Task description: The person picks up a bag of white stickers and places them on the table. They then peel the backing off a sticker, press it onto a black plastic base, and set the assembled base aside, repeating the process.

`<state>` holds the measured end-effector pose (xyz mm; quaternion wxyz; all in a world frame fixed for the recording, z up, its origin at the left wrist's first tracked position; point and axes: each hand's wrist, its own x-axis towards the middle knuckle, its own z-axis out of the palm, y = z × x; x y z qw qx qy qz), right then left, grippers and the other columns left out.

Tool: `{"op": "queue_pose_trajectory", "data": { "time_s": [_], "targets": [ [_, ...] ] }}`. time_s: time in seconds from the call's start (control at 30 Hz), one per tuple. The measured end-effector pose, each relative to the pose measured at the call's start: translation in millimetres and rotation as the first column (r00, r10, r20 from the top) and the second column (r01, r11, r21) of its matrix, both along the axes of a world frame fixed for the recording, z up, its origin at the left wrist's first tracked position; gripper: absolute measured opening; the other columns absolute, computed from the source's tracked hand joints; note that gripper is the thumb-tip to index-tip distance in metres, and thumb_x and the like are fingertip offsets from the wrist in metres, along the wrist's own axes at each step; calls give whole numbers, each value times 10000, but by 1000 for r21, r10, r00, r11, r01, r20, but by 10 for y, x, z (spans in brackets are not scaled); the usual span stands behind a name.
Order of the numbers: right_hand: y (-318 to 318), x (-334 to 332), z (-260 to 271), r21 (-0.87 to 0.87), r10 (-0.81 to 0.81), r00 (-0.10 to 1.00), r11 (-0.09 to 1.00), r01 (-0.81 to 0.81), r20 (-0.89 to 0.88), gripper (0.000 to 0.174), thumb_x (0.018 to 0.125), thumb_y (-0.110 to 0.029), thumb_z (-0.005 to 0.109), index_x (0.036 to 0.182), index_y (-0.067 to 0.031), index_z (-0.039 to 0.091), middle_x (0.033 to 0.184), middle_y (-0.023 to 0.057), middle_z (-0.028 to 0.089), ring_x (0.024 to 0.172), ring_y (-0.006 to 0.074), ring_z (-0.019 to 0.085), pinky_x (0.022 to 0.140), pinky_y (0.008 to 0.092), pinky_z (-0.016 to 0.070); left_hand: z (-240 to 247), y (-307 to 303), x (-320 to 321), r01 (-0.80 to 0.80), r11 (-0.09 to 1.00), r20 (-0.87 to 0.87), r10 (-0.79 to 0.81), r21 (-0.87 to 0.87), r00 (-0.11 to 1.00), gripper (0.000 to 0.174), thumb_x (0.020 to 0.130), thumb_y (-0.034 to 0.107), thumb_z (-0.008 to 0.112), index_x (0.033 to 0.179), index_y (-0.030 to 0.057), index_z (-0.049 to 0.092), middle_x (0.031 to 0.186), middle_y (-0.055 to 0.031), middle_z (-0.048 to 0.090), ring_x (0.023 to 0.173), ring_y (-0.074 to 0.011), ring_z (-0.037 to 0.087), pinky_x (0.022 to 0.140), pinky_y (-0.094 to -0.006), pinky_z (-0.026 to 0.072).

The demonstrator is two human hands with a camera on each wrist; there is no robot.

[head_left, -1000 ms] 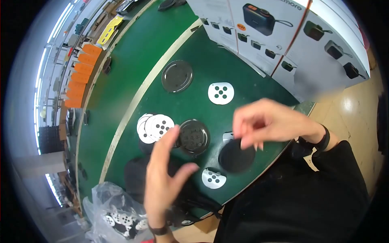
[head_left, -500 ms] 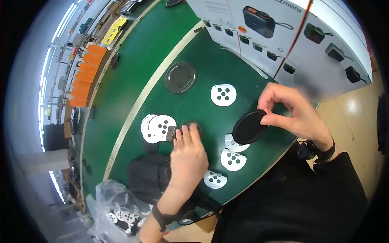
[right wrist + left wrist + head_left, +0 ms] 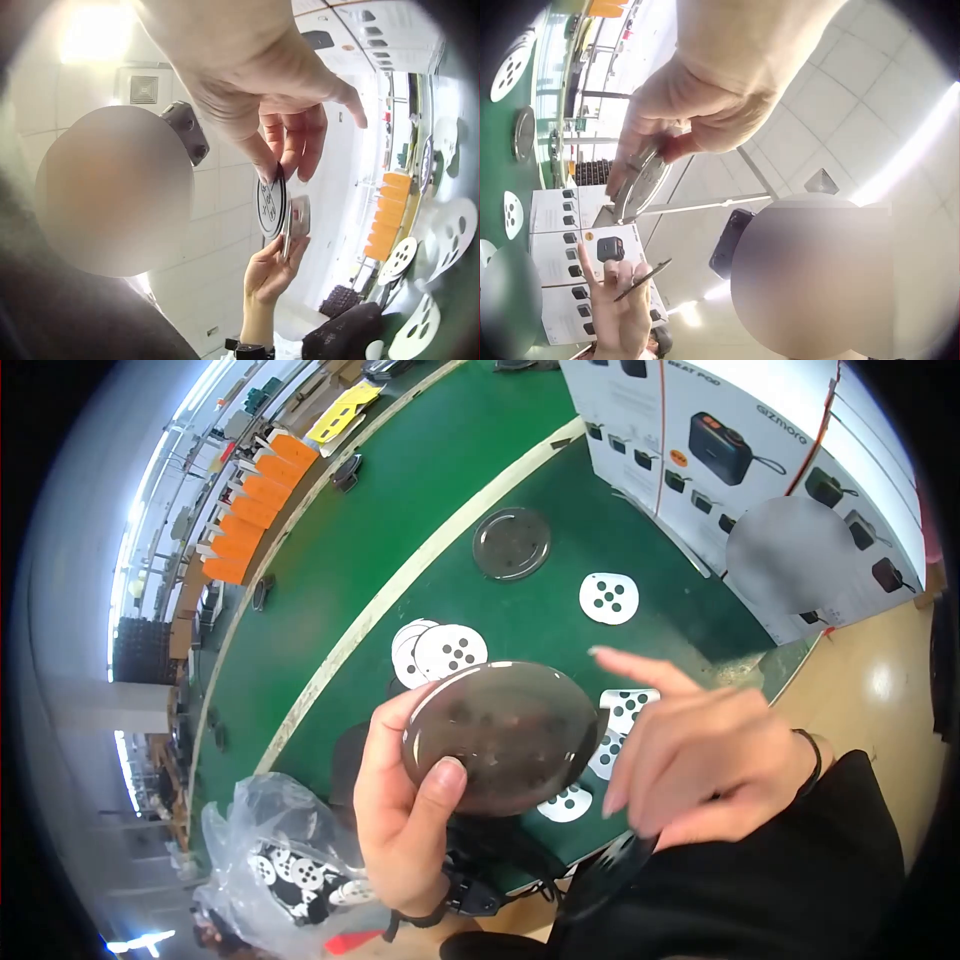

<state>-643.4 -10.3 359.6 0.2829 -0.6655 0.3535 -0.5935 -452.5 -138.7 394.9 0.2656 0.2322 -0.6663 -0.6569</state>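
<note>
Your left hand [image 3: 400, 830] holding smoky lid [image 3: 500, 735] up over desk [image 3: 400, 510]. Thumb pressing on lid's near face, fingers [image 3: 385, 720] curling round its left rim. Your right hand [image 3: 710, 760] hovering just right of smoky lid, fingertips pinching black disc [image 3: 271, 206], index finger sticking out. Stack of white discs [image 3: 440, 650] lying on desk just beyond smoky lid. Single white disc [image 3: 608, 598] lying farther beyond, to right. Clear lid [image 3: 511, 543] lying well beyond smoky lid. Plastic bag [image 3: 270, 860] sitting left of smoky lid, nearer you.
</note>
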Motion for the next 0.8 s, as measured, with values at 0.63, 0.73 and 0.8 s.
{"op": "queue_pose_trajectory", "data": {
  "time_s": [0.63,0.73,0.8],
  "targets": [
    [-128,237,62,-197,-108,994,975,101,-29,60,791,-3,604,811,-16,549,818,120,577,686,237,611,828,485,442,-105,94,157,22,999,-250,-31,-39,968,537,813,33,554,1248,-161,305,1266,-233,416,1178,-282,433,992,-369,328],
    [-89,252,162,-306,-317,945,910,280,-78,117,757,-5,610,801,-68,523,793,104,569,639,210,590,831,541,420,-169,128,153,63,983,-401,-128,-172,907,452,847,40,511,1265,-20,348,1170,-350,446,1088,-376,501,896,-460,412],
    [-44,333,194,-368,-470,877,836,406,-102,177,704,8,619,804,-103,525,773,80,560,589,187,562,808,552,426,-324,42,189,181,957,-474,-269,-225,838,452,861,102,486,1277,12,335,1159,-357,449,1063,-397,514,867,-493,431]
  ]
}}
